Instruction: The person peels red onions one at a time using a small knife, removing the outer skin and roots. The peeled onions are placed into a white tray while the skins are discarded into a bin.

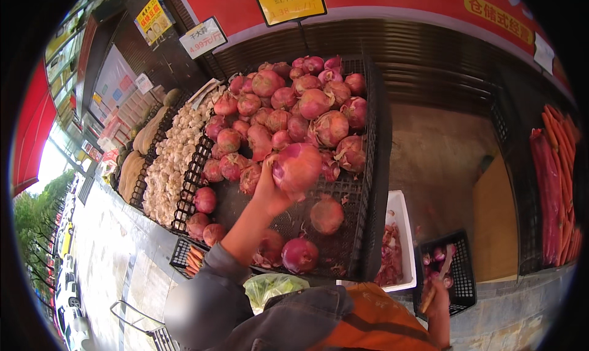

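Observation:
My left hand (270, 190) is closed around a large red onion (297, 167), raised over a black crate (353, 253) piled with red onions. In the crate, below the held onion, lie a few loose ones, among them a dull red onion (327, 215) and a shiny purple one (300, 255). Low on the right, my right hand (438, 302) grips a knife by its wooden handle (427, 300). Its blade (447, 260) points up over a small black basket (467, 289) with a few small purple onions inside.
A white foam box (402, 228) holding onion skins stands between the crate and basket. Garlic (178, 158) fills the adjoining crate, with pale gourds (132, 176) farther left. Carrots (563, 161) stand at far right. Below the crate are a green leafy bundle (273, 288) and a carrot basket (182, 256).

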A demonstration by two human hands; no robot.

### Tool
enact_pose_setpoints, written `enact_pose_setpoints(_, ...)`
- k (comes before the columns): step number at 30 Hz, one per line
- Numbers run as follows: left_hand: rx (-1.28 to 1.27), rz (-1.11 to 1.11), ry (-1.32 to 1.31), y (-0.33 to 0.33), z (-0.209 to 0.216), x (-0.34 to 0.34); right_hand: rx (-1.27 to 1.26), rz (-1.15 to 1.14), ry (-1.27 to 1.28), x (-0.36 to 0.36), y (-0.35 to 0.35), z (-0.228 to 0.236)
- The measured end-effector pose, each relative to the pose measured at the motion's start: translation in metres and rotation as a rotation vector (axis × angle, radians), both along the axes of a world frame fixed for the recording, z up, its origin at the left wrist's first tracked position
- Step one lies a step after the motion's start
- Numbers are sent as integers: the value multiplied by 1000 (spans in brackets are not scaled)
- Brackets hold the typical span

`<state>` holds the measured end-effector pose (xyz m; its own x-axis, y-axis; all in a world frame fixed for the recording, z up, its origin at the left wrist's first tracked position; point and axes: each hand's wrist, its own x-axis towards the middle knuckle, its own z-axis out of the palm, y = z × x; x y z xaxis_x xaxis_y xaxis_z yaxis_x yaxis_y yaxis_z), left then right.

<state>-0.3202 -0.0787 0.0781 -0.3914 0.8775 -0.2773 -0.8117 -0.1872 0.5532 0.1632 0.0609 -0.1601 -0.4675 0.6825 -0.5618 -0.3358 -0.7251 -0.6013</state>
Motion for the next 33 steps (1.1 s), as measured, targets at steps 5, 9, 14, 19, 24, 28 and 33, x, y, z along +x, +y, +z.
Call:
enact_pose_setpoints(5, 225, -285, -4, -3, 11, 83, 521, 242, 96, -83, 5, 134)
enact_pose_setpoints(9, -34, -37, 235, 4, 2, 169, 857, 289, 330, -127, -18, 196)
enact_pose_setpoints(14, 5, -69, 524, 29, -11, 242, 566, 301, 323, -114, -12, 165)
enact_pose_setpoints(19, -193, -135, 353, 50, -27, 259, 446, 302, 346, -87, 13, 121)
enact_pose_setpoints(24, -227, -104, 580, 69, -77, 274, 409, 377, 430, -55, 33, 104)
enact_pose_setpoints(28, -360, -60, 1203, 82, -107, 272, 441, 381, 496, -40, 47, 96)
enact_pose_setpoints(33, -392, 156, 1456, 84, -125, 276, 526, 289, 513, -46, 56, 105)
